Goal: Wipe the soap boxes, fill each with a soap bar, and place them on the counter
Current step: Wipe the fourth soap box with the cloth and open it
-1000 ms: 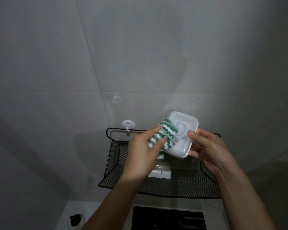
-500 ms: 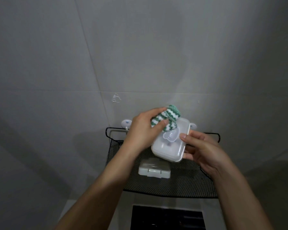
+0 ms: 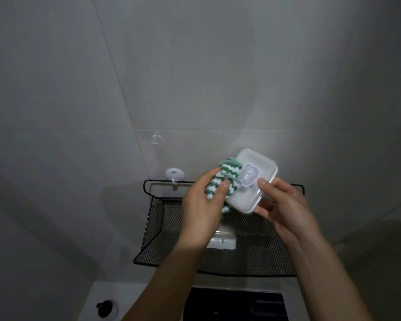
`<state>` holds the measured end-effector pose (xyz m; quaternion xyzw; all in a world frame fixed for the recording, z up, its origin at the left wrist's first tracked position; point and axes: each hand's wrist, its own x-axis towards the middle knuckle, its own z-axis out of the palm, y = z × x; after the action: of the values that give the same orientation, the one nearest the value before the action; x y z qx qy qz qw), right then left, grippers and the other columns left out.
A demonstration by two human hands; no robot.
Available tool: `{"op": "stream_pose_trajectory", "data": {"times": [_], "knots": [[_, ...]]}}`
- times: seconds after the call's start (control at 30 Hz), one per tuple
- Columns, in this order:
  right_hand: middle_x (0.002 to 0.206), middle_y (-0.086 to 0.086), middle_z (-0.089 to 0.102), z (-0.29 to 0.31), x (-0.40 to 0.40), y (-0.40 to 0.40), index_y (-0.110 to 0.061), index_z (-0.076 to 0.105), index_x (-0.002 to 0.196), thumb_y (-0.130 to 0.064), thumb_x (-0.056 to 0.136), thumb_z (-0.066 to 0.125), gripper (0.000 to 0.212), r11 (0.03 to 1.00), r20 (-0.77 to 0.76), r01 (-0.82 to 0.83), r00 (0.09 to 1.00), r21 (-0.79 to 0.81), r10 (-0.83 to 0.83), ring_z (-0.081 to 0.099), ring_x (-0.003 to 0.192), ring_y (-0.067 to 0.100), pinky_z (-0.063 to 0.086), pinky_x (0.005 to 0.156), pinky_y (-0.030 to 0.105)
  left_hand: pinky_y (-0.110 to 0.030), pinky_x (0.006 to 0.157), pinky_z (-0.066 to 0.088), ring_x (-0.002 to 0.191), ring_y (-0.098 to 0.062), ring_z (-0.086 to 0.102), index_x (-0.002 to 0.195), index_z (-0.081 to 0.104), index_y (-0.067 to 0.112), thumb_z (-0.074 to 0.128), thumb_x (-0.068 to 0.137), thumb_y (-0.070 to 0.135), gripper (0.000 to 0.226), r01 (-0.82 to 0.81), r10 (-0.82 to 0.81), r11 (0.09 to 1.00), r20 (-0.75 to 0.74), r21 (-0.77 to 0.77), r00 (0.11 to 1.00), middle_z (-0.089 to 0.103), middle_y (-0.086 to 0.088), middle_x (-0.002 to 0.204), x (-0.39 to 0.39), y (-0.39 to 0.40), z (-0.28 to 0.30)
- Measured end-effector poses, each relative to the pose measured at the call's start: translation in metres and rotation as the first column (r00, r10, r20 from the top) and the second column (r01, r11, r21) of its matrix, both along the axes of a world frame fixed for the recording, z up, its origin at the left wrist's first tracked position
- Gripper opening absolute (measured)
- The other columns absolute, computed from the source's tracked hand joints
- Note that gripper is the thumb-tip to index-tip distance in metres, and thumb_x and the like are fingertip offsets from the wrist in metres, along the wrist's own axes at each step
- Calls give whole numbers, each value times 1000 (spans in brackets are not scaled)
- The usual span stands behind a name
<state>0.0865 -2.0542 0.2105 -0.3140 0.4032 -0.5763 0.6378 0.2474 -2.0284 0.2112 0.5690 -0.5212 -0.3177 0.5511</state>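
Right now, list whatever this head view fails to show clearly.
- Second soap box in the black mesh shelf: the left hand and forearm cover much of it.
- Held soap box: lid on, contents unseen; the raised lettering on the lid is too blurred to read.
- Green-and-white striped cloth: partly under the left fingers.
- Right hand: fingers behind the box are hidden.
- Dark object at lower left: too dim to identify.

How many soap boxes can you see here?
2. One soap box is held up by the right hand while the left hand rubs it with a cloth. The other box lies in the mesh shelf, partly hidden behind the left hand.
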Motion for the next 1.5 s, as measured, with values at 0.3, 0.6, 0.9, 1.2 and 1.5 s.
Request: {"op": "stream_pose_trajectory", "data": {"times": [0.3,0.6,0.9,1.2,1.5], "knots": [[94,13,75,-5,10,5,-10,69,98,-11,76,73,22,1000,33,-16,999,14,15,75,83,26,60,58,35,-46,80,61,89,-21,73,100,69,20,71,90,26,12,-174,210,972,-258,157,943,73,-2,99,20,-5,-8],[107,20,75,-5,4,12,-2,68,111,-13,73,74,40,984,21,-164,986,71,163,75,92,32,62,64,40,-54,88,56,96,-38,67,91,64,21,69,89,11,11,-421,415,906,-256,32,873,69,-15,100,73,-32,8],[107,20,75,5,-8,7,-5,68,109,-13,72,72,38,966,70,-229,972,116,222,75,92,36,62,62,42,-27,61,51,64,-17,61,82,61,21,71,85,7,17,-382,375,924,-222,12,900,66,-5,78,101,-45,33],[106,19,75,12,-1,5,-6,65,106,-15,72,72,37,991,84,-72,995,114,62,76,90,29,62,62,40,-31,75,58,82,-18,71,80,77,14,56,96,14,25,214,-123,970,-521,118,845,75,-10,90,41,-1,16],[117,23,70,10,16,11,2,60,121,-6,90,65,33,993,115,51,991,104,-62,73,98,32,61,60,39,-37,78,59,89,-23,69,97,64,9,72,84,2,16,163,-82,981,-531,109,844,73,-9,102,22,-2,-3]]}}
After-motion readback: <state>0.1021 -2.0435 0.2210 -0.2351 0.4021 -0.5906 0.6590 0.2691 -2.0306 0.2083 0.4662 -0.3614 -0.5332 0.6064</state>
